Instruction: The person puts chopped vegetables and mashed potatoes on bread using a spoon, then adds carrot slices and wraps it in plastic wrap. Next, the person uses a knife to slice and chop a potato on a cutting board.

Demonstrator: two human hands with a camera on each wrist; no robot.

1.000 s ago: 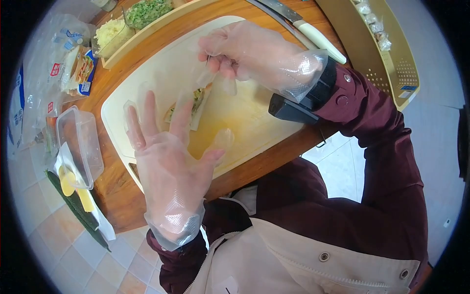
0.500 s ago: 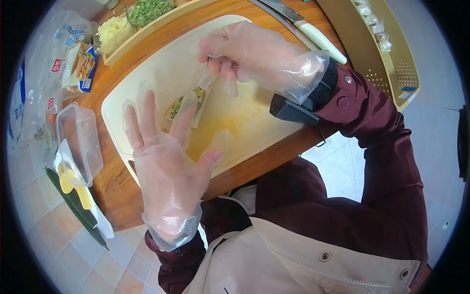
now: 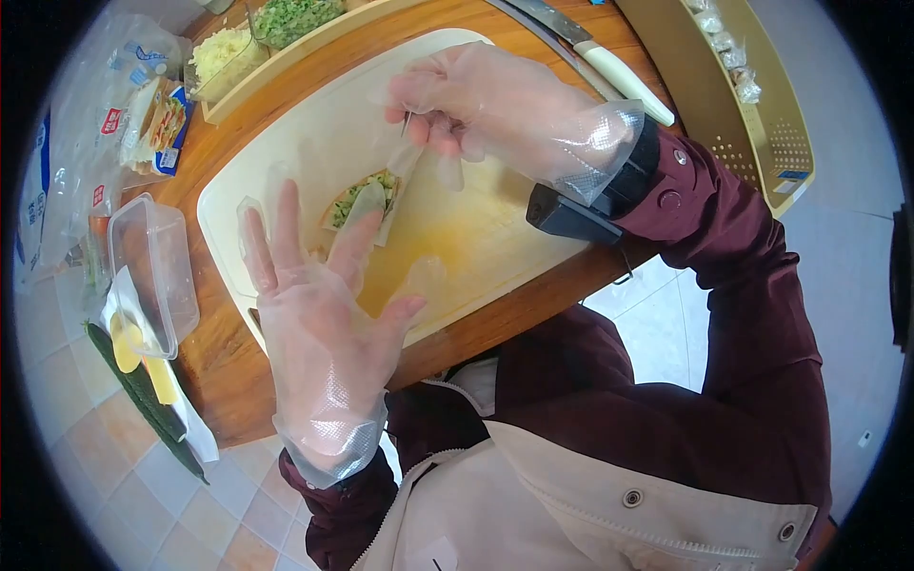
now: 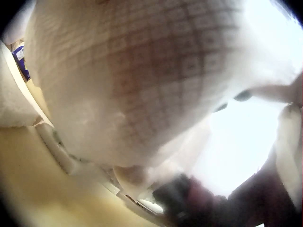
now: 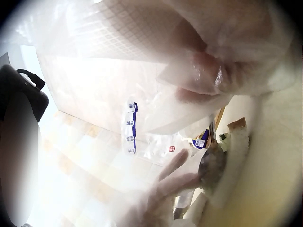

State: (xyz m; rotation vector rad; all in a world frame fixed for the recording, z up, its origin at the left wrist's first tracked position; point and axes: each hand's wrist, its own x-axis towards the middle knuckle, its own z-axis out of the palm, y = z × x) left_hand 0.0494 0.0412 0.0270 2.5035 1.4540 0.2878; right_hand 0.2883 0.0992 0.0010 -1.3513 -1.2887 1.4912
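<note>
A piece of bread with chopped green filling (image 3: 360, 196) lies on the white cutting board (image 3: 476, 281), beside a yellowish stain. My gloved left hand (image 3: 328, 319) is held with fingers spread at the board's near left; its forefinger overlaps the bread's edge in the head view, and contact cannot be told. My gloved right hand (image 3: 505, 109), above the board's far side, curls its fingers round a thin handle. In the right wrist view a metal spoon (image 5: 213, 163) hangs below those fingers, beside the bread (image 5: 236, 142). The left wrist view is mostly glove (image 4: 137, 80).
Shredded white food (image 3: 228, 65) and chopped greens (image 3: 297, 19) stand behind the board. A white-handled knife (image 3: 624, 81) lies at the back right, near a tan basket (image 3: 776, 124). At left are plastic packaging (image 3: 105, 124), a clear tub (image 3: 157, 276) and a cucumber (image 3: 143, 400).
My left hand has shifted slightly left and its forefinger has drawn back a little, so more of the green filling shows. My right hand has hardly moved.
</note>
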